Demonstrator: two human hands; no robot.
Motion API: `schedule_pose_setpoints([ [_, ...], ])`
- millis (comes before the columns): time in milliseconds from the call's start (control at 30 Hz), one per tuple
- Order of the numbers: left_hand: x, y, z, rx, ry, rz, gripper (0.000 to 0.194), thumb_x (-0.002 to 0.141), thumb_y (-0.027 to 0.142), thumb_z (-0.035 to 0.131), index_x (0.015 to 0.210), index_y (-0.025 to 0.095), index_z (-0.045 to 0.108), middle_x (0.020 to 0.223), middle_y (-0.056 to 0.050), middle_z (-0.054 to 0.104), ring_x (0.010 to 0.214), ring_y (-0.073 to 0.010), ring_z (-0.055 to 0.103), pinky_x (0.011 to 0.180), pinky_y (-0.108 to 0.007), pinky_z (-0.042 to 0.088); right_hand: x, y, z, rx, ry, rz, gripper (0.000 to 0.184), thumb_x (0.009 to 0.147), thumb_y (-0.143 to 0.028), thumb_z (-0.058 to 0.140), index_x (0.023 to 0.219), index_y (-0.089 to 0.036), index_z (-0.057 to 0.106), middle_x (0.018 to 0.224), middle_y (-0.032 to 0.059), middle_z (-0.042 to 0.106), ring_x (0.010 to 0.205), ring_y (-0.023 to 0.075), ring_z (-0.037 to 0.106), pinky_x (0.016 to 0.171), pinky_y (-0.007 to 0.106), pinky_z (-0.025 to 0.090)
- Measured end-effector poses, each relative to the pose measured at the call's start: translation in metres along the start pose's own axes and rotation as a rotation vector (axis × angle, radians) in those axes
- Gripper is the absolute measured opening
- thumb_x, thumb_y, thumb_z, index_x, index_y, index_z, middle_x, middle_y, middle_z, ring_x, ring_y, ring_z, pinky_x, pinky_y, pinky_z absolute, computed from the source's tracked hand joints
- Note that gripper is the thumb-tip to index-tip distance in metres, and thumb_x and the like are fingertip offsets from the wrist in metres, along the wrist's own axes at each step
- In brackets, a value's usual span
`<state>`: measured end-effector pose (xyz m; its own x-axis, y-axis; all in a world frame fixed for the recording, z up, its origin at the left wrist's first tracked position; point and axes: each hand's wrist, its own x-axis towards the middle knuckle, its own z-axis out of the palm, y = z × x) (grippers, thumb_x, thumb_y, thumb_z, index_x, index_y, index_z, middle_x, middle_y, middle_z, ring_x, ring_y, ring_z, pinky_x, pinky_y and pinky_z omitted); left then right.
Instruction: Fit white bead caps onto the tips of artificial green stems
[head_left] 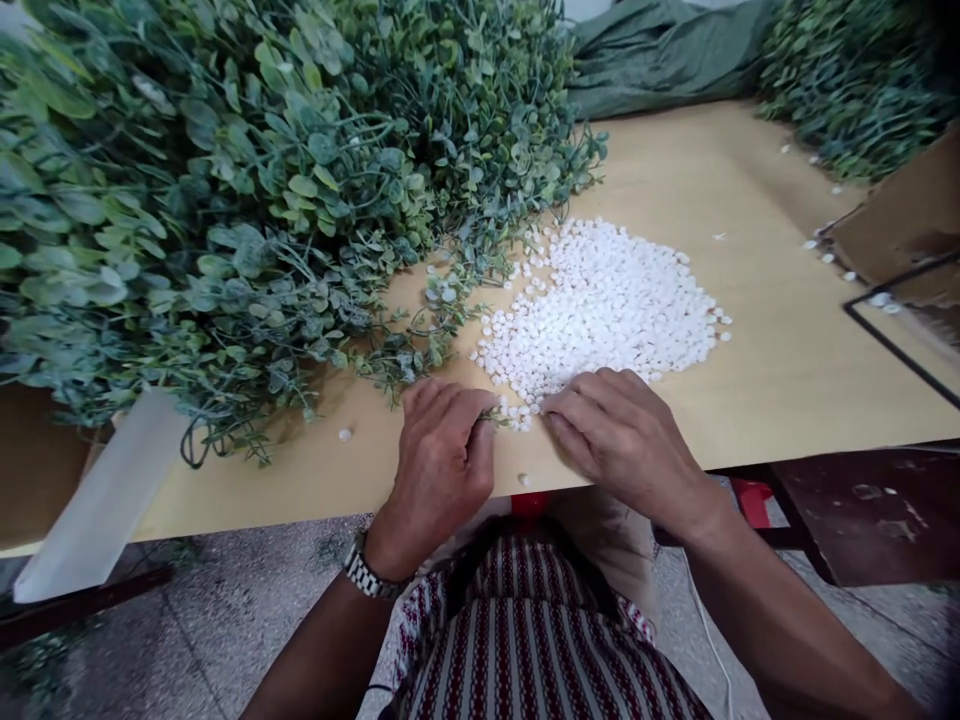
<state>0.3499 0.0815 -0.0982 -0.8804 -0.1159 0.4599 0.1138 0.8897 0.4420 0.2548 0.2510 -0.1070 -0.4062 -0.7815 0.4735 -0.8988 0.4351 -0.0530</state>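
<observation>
My left hand (448,445), with a metal watch on the wrist, is closed on an artificial greenery sprig; its small leafy tip (493,415) pokes out past the thumb and forefinger. To the right, my right hand (626,432) has its fingers curled together at the near edge of a pile of small white plastic pieces (600,305). Whatever its fingertips pinch, if anything, is hidden. A few white pieces lie between the two hands, and one loose piece (523,480) sits close to the table's front edge.
A large heap of artificial greenery (285,190) covers the left of the tan table (795,370). More greenery (862,90) and green cloth (667,60) lie at the back. Cardboard (900,215) and a dark metal frame (900,352) are at right; a translucent strip (101,500) overhangs the left edge.
</observation>
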Motion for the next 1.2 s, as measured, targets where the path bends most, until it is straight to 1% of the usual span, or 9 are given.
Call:
schedule_pose_setpoints([
  [167, 0.0, -0.002, 0.0, -0.057, 0.005, -0.019, 0.01, 0.084, 0.014, 0.049, 0.08, 0.019, 0.057, 0.073, -0.003, 0.06, 0.076, -0.0198, 0.054, 0.077, -0.038, 0.041, -0.001, -0.004, -0.008, 0.12, 0.028, 0.031, 0.009, 0.086, -0.017, 0.054, 0.082, -0.014, 0.062, 0.073, 0.0058, 0.062, 0.069, 0.0181, 0.057, 0.063, 0.033, 0.045],
  [233, -0.001, -0.002, 0.001, -0.069, 0.017, -0.034, 0.009, 0.085, 0.015, 0.05, 0.081, 0.02, 0.057, 0.074, -0.002, 0.06, 0.077, -0.0197, 0.055, 0.079, -0.039, 0.041, -0.005, -0.01, -0.012, 0.217, 0.102, -0.028, 0.006, 0.085, -0.016, 0.057, 0.09, -0.014, 0.06, 0.077, 0.0062, 0.064, 0.071, 0.0171, 0.058, 0.061, 0.031, 0.047],
  [333, -0.002, -0.002, 0.001, -0.09, 0.041, -0.06, 0.009, 0.084, 0.015, 0.051, 0.082, 0.021, 0.057, 0.075, -0.002, 0.062, 0.078, -0.0198, 0.056, 0.081, -0.04, 0.042, -0.015, -0.016, -0.013, 0.335, 0.169, -0.106, 0.014, 0.082, -0.011, 0.059, 0.094, -0.019, 0.058, 0.079, 0.0043, 0.064, 0.071, 0.0156, 0.059, 0.058, 0.028, 0.05],
  [467, -0.004, -0.002, 0.001, -0.154, 0.073, -0.085, 0.011, 0.084, 0.014, 0.053, 0.079, 0.023, 0.058, 0.074, 0.0, 0.063, 0.073, -0.0182, 0.057, 0.079, -0.04, 0.045, -0.021, -0.011, -0.011, 0.448, 0.205, 0.068, 0.019, 0.081, -0.005, 0.057, 0.093, -0.02, 0.06, 0.082, 0.0052, 0.065, 0.074, 0.016, 0.061, 0.064, 0.03, 0.052],
  [633, -0.004, -0.001, 0.0, -0.254, 0.125, -0.102, 0.014, 0.083, 0.011, 0.052, 0.082, 0.024, 0.059, 0.077, -0.001, 0.065, 0.078, -0.0182, 0.059, 0.079, -0.04, 0.049, -0.006, -0.01, -0.004, 0.315, 0.096, -0.01, 0.009, 0.086, -0.012, 0.053, 0.087, -0.017, 0.061, 0.077, 0.0063, 0.064, 0.071, 0.0168, 0.057, 0.064, 0.031, 0.048],
  [767, -0.006, -0.002, -0.001, -0.28, 0.1, -0.101, 0.016, 0.082, 0.009, 0.052, 0.086, 0.023, 0.06, 0.079, -0.002, 0.065, 0.08, -0.0182, 0.06, 0.081, -0.039, 0.051, 0.005, -0.014, 0.002, 0.169, -0.006, -0.053, 0.017, 0.09, -0.014, 0.047, 0.08, -0.015, 0.062, 0.073, 0.007, 0.061, 0.07, 0.0172, 0.052, 0.065, 0.032, 0.043],
  [900, -0.009, -0.004, -0.001, -0.241, 0.1, -0.154, 0.018, 0.081, 0.01, 0.054, 0.092, 0.022, 0.061, 0.085, -0.003, 0.066, 0.084, -0.0188, 0.062, 0.079, -0.037, 0.052, 0.008, -0.012, 0.001, 0.14, -0.062, -0.077, 0.02, 0.09, -0.013, 0.045, 0.079, -0.015, 0.062, 0.073, 0.0065, 0.059, 0.071, 0.0172, 0.05, 0.066, 0.032, 0.041],
  [1033, -0.008, -0.005, -0.001, -0.223, 0.054, -0.111, 0.015, 0.081, 0.013, 0.054, 0.086, 0.025, 0.062, 0.079, -0.001, 0.067, 0.08, -0.0188, 0.062, 0.083, -0.041, 0.051, 0.007, -0.01, 0.001, 0.146, -0.081, -0.054, 0.021, 0.092, -0.017, 0.044, 0.08, -0.017, 0.061, 0.073, 0.0054, 0.057, 0.072, 0.0174, 0.05, 0.066, 0.032, 0.039],
  [1200, -0.007, -0.005, 0.001, -0.186, 0.017, -0.042, 0.017, 0.081, 0.012, 0.054, 0.086, 0.025, 0.063, 0.081, 0.001, 0.067, 0.079, -0.0188, 0.062, 0.084, -0.04, 0.049, 0.0, -0.009, 0.006, 0.135, -0.009, 0.013, 0.02, 0.092, -0.023, 0.046, 0.076, -0.019, 0.058, 0.071, 0.0044, 0.056, 0.07, 0.0174, 0.051, 0.064, 0.033, 0.038],
])
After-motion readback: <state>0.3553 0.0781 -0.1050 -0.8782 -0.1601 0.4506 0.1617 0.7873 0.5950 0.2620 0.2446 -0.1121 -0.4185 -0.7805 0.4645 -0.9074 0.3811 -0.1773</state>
